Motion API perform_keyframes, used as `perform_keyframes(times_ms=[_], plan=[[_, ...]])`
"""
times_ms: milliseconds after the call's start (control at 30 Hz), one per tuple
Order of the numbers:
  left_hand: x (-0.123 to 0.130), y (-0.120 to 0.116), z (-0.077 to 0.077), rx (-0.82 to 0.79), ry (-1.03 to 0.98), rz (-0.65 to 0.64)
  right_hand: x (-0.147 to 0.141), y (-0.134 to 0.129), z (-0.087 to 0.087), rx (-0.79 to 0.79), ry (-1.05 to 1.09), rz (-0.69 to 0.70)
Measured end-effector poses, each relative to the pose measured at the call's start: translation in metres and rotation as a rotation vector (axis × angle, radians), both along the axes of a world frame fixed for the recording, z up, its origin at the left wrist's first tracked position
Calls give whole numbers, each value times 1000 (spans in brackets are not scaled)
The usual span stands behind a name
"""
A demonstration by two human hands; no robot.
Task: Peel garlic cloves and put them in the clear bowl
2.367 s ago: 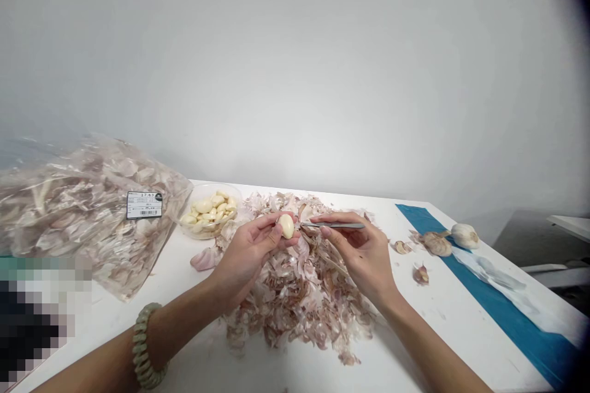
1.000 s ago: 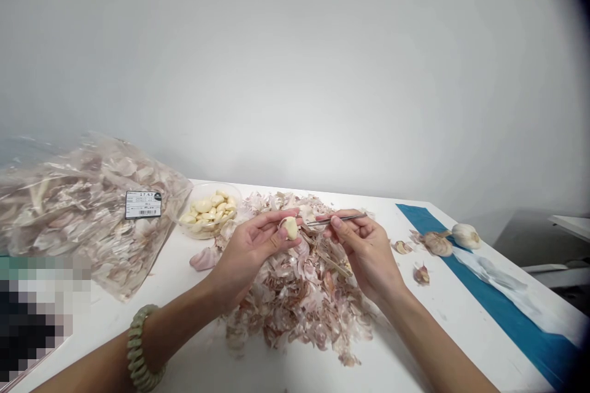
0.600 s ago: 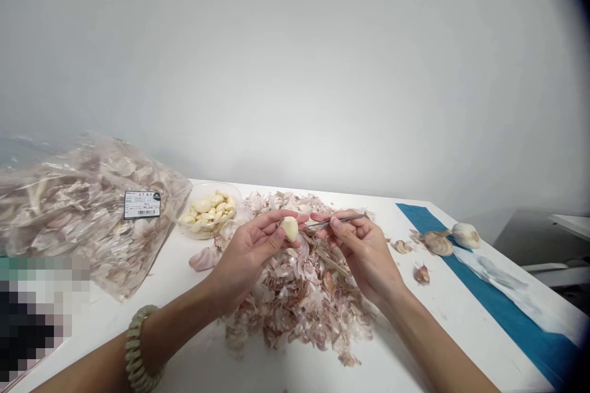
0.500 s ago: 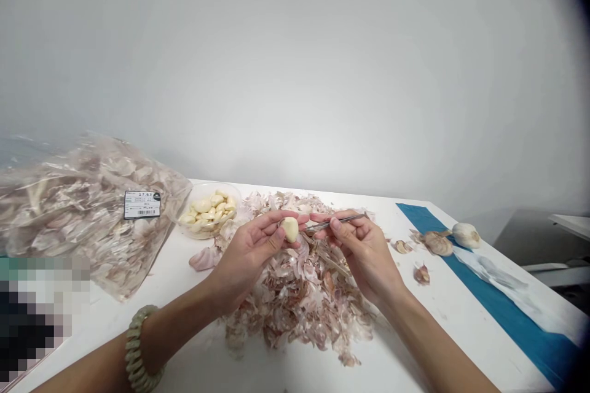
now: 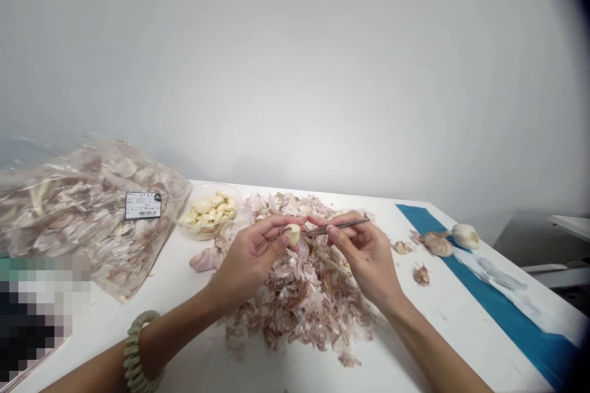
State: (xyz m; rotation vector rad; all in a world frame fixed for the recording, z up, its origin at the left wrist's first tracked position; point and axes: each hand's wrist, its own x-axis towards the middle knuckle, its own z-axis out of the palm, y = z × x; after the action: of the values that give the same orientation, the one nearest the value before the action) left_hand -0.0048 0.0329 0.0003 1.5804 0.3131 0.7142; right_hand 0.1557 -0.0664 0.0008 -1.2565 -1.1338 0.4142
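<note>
My left hand pinches a pale peeled garlic clove between thumb and fingertips, and the fingers hide part of it. My right hand holds slim metal tweezers between thumb and fingers. Their tips end at the clove's right side, and I cannot tell if they touch it. Both hands hover close together above a heap of papery pink-white garlic skins. A coiled spiral bracelet circles my left wrist.
A clear bowl of peeled cloves and a plastic bag stuffed with skins stand at the left on the white table. At the right, a whole garlic bulb and loose cloves lie by a blue strip.
The clove has shifted slightly right and down, and my left fingers now cover more of it. The tweezers have swung from nearly level to tilted, with their tips closer to the clove.
</note>
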Motion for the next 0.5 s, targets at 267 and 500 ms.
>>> perform_keyframes(times_ms=[267, 500], plan=[[0, 2, -2, 36, -8, -8, 0, 0, 1, 21, -43, -18], [-1, 1, -2, 26, -17, -9, 0, 0, -1, 31, -53, -23]])
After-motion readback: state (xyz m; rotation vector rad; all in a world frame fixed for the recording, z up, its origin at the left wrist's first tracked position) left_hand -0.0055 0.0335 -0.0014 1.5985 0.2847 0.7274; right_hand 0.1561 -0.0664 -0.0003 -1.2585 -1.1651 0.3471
